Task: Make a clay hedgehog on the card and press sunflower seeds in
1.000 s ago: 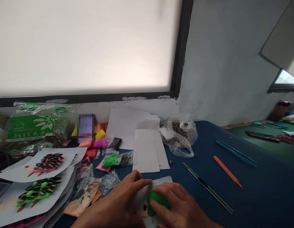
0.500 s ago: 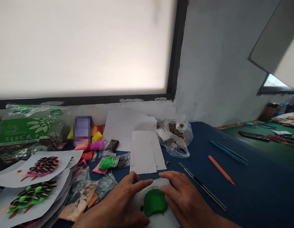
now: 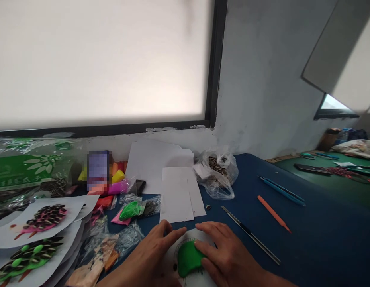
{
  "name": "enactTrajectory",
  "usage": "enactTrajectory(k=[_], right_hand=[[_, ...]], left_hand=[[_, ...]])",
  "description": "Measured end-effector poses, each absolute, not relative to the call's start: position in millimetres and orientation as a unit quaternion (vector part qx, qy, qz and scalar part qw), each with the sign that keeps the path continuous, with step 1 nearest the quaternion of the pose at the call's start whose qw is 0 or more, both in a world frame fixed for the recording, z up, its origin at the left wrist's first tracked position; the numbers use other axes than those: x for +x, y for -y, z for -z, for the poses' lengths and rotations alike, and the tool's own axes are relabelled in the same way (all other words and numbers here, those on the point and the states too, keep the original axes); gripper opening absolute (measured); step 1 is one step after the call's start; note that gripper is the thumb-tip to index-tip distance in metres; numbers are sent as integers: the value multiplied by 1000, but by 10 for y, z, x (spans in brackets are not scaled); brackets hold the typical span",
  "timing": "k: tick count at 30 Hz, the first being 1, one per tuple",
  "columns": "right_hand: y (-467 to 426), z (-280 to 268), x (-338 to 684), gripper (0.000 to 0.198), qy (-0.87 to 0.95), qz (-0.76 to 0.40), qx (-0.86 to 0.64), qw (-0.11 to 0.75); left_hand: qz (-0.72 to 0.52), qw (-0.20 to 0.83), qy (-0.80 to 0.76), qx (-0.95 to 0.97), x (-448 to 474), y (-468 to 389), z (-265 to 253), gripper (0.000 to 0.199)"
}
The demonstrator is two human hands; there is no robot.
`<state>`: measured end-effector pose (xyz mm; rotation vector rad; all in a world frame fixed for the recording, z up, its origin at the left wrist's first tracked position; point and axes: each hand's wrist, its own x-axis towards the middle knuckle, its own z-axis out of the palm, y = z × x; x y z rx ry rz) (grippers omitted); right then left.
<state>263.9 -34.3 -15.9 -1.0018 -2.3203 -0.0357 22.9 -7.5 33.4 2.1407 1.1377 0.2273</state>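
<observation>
A flattened piece of green modelling clay (image 3: 189,258) lies on a small white paper (image 3: 171,255) with a printed outline, close in front of me. My right hand (image 3: 229,251) rests over the paper's right side, fingers spread, and its fingertips touch the clay's right edge. On the other side, my left hand (image 3: 153,251) lies on the paper with its index finger stretched towards the outline's top; its thumb is mostly hidden. A black dot shows on the drawing just left of the clay.
Finished seed-and-clay hedgehog pictures (image 3: 47,219) are stacked at left. Bagged coloured clay (image 3: 132,210) and white sheets (image 3: 176,195) lie behind my hands. A bag of seeds (image 3: 218,169), a metal craft knife (image 3: 250,235), an orange tool (image 3: 273,214) and blue tweezers (image 3: 282,190) lie rightward.
My right fingers have shifted further over the clay's right side, covering more of it. The left hand stays nearly in place. The whole view has swung slightly to the right.
</observation>
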Motion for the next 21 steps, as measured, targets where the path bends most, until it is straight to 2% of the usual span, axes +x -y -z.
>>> enactTrajectory(k=[7,11,14,18,21], right_hand=[[362,-55,2650,31,864,-52,-400,303],[383,-179,2657,18,846,-96,-420,313],[388,-252,2672,5,844,-122,-439,284],[378,-326,2679,15,850,-152,-451,225],[360,-329,2672,13,850,-158,-452,220]], left_hand=[[-48,337,-464,818,231,94,-459,77],[-41,325,-460,825,272,58,-458,80],[-45,324,-457,827,264,41,-410,80],[-66,309,-437,842,239,55,-377,73],[-68,306,-429,847,239,81,-399,72]])
